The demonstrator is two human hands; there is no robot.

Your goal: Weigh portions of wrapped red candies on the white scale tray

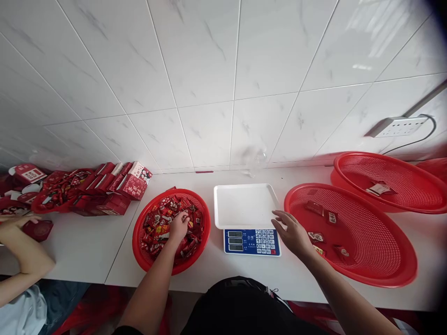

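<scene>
My left hand (179, 228) is in a round red basket (206, 223) full of small red-wrapped sweets (164, 216). Its fingers are curled together among the wrappers, and what they hold, if anything, is hidden. Over the right edge of the weighing scale (252, 242), my right hand (291, 231) hovers with fingers apart and nothing in them. The scale's white tray (244, 205) has no sweets on it. Close to the right hand, a large red basket (380, 260) contains several scattered packets (316, 237).
Another red basket (419, 186) with a few packets stands at the back right, below a power strip (398, 126). On the left are red gift boxes (134, 186), a smaller basket of sweets (63, 190) and a co-worker's arm (26, 244). A tiled wall (206, 135) borders the table.
</scene>
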